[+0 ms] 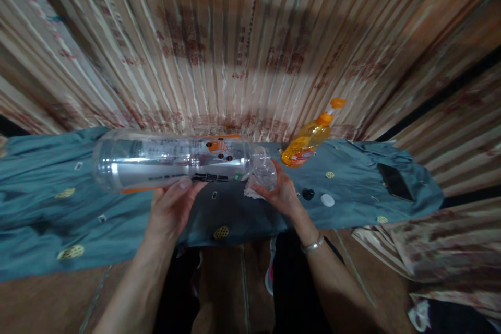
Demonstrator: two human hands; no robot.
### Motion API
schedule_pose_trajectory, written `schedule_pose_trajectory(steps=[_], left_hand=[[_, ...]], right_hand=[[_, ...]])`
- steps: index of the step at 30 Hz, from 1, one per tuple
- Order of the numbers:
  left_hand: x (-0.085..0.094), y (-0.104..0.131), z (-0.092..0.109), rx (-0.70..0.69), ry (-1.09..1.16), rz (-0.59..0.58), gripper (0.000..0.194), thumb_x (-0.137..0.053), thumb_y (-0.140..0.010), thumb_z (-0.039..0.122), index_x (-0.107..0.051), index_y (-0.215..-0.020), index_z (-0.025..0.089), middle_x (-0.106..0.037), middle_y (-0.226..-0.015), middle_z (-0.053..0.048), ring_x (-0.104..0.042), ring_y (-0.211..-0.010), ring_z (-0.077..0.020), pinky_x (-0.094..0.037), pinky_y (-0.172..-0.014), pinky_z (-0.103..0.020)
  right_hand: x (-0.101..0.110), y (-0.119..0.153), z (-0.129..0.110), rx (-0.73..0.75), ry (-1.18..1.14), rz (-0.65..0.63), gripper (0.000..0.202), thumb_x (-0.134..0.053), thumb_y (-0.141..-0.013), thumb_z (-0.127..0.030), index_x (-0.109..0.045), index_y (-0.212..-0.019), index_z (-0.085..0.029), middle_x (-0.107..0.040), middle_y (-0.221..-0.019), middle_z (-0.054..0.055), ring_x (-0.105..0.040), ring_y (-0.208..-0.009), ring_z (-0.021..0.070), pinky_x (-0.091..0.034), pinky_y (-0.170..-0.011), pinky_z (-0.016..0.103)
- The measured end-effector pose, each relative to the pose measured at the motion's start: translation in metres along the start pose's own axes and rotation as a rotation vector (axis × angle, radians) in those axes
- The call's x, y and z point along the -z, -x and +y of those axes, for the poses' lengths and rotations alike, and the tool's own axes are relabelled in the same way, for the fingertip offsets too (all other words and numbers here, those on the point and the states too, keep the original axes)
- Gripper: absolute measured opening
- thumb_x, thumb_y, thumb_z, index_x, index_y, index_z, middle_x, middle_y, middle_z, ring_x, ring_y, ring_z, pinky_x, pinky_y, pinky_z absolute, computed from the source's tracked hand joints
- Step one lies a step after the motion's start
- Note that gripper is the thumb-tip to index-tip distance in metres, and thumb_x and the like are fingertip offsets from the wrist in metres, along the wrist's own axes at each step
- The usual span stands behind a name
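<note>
A large clear plastic bottle (156, 159) with orange and black print lies sideways above the cloth, its narrow end to the right. My left hand (174, 201) supports its underside near the middle, fingers hidden behind it. Around a small clear piece (264, 169) at the narrow end, my right hand (279, 190) has its thumb and fingers closed. A whitish crumpled tissue (253, 189) shows beneath that hand. Whether the clear piece is part of the bottle or separate, I cannot tell.
On the teal patterned cloth (235, 219), a yellow pump bottle (307, 141) stands behind my right hand. A black cap (308, 194), a white disc (327, 200) and a dark phone (395, 181) lie to the right. A pleated curtain (235, 52) hangs behind.
</note>
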State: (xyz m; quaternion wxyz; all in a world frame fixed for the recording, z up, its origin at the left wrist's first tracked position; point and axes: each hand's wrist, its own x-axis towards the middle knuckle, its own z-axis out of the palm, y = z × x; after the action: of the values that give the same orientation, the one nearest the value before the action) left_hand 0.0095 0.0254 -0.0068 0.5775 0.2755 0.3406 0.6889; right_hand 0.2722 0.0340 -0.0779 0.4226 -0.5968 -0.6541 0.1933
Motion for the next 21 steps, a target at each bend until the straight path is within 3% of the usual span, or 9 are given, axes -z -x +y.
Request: schedule_pose_trajectory(steps=[3, 10, 14, 17, 21], left_hand=[[0.005, -0.001, 0.0, 0.002, -0.04, -0.031, 0.039, -0.103, -0.047, 0.036, -0.068, -0.059, 0.023, -0.066, -0.059, 0.003, -0.073, -0.077, -0.022, -0.068, -0.08, -0.038], [0.003, 0.001, 0.003, -0.018, -0.032, -0.023, 0.04, -0.104, -0.045, 0.035, -0.071, -0.062, 0.023, -0.066, -0.059, 0.004, -0.07, -0.07, -0.0179, -0.068, -0.079, -0.037], [-0.005, 0.004, 0.005, -0.03, -0.034, -0.037, 0.041, -0.104, -0.045, 0.037, -0.071, -0.066, 0.023, -0.072, -0.068, 0.002, -0.077, -0.089, -0.0257, -0.068, -0.088, -0.044], [-0.011, 0.005, 0.006, -0.046, -0.029, -0.037, 0.048, -0.104, -0.043, 0.037, -0.076, -0.081, 0.026, -0.079, -0.086, -0.002, -0.075, -0.111, -0.0336, -0.066, -0.095, -0.049], [-0.014, 0.007, 0.007, -0.055, -0.02, -0.018, 0.059, -0.105, -0.04, 0.036, -0.077, -0.092, 0.028, -0.081, -0.096, -0.003, -0.073, -0.118, -0.0364, -0.068, -0.089, -0.045]], right_hand=[[-0.001, 0.0, 0.002, 0.006, 0.002, 0.004, 0.09, -0.089, -0.075, -0.048, -0.053, -0.152, -0.02, -0.069, -0.148, 0.018, -0.068, -0.134, 0.0387, -0.056, -0.113, 0.057], [-0.003, 0.0, 0.003, 0.026, 0.013, 0.022, 0.089, -0.09, -0.074, -0.047, -0.054, -0.151, -0.021, -0.072, -0.144, 0.017, -0.07, -0.131, 0.0383, -0.058, -0.111, 0.056], [-0.002, 0.001, 0.001, 0.012, 0.02, 0.015, 0.091, -0.089, -0.074, -0.049, -0.053, -0.152, -0.016, -0.071, -0.144, 0.019, -0.07, -0.131, 0.0385, -0.058, -0.111, 0.054], [-0.002, 0.001, -0.001, 0.01, 0.03, 0.018, 0.089, -0.089, -0.074, -0.048, -0.054, -0.151, -0.019, -0.072, -0.143, 0.017, -0.071, -0.129, 0.0381, -0.059, -0.11, 0.053], [-0.001, 0.001, -0.003, 0.009, 0.038, 0.019, 0.087, -0.09, -0.074, -0.046, -0.056, -0.15, -0.021, -0.071, -0.145, 0.016, -0.071, -0.13, 0.0385, -0.059, -0.109, 0.053]])
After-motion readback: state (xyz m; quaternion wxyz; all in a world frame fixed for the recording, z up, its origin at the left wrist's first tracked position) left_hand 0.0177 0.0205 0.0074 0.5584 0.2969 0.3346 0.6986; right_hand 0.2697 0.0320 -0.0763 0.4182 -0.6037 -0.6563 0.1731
